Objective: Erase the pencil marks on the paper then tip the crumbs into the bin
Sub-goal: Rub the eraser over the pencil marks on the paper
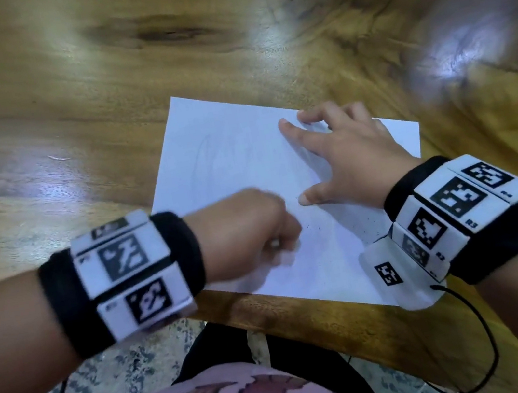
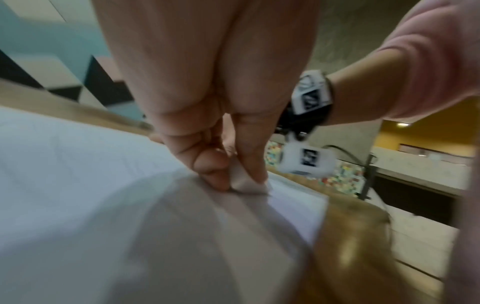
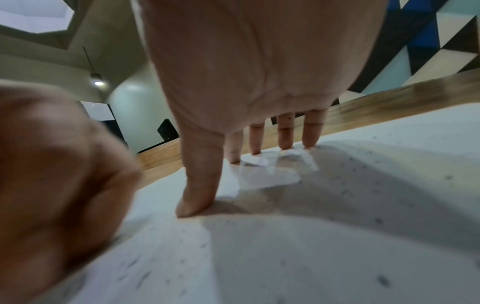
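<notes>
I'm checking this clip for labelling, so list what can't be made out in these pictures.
- Bin: in no view, so its place is unknown.
- Eraser: in the head view the left hand covers and blurs it; only the left wrist view shows a white tip.
- Pencil marks on the paper: faint, too blurred to read in the head view.
- Crumbs: mere specks; their number is unclear.

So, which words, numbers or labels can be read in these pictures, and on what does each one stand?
No text can be read.
Right wristband: square coded markers with tiny labels beside them, too small to read.
Left wristband: the same markers, blurred.
Paper: only faint pencil marks and dark crumbs, no writing.
</notes>
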A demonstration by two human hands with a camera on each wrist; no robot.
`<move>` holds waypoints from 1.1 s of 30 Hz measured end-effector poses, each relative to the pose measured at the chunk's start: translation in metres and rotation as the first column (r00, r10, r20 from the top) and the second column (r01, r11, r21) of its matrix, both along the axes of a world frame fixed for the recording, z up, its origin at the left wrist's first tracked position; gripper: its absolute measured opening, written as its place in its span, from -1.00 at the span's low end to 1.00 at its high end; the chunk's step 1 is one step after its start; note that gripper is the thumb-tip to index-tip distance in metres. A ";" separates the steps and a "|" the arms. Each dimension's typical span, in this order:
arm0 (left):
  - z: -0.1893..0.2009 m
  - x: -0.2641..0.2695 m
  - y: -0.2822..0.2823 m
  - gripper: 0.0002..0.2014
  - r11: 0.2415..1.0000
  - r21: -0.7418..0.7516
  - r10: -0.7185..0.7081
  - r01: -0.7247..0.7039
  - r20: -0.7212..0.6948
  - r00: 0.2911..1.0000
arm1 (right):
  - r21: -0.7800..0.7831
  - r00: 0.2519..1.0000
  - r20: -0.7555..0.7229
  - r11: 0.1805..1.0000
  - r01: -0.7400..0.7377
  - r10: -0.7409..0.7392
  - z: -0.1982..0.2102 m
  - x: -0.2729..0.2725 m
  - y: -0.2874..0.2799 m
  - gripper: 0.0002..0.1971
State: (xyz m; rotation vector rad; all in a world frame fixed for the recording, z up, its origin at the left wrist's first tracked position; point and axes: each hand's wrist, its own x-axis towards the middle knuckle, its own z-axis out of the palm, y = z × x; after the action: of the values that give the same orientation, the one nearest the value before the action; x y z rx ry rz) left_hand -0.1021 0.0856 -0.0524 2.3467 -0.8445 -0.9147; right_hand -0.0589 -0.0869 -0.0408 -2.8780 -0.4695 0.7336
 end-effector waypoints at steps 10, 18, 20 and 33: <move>0.003 0.005 -0.007 -0.89 1.000 0.004 -0.022 0.022 0.133 0.991 | 0.009 1.000 0.011 1.000 0.005 -0.005 -0.001 0.000 0.000 -0.04; 0.009 0.032 0.017 -0.92 0.975 -0.025 0.223 -0.223 0.203 0.953 | -0.007 1.000 0.012 1.000 0.000 0.000 -0.001 -0.001 0.001 -0.03; 0.010 0.025 0.018 -0.83 0.978 -0.060 0.207 -0.199 0.227 0.951 | -0.004 1.000 0.010 1.000 0.003 -0.003 -0.001 0.000 0.000 -0.03; 0.011 0.060 0.037 -0.84 0.894 -0.032 0.445 -0.446 0.165 0.880 | 0.059 0.998 0.065 0.998 -0.006 0.002 0.001 -0.001 0.029 -0.10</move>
State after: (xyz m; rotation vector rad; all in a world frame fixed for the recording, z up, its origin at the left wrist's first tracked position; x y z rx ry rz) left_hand -0.0424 0.1228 -0.0409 2.4961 -0.3249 -0.5304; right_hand -0.0604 -0.0581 -0.0398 -2.8533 -0.4961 0.6178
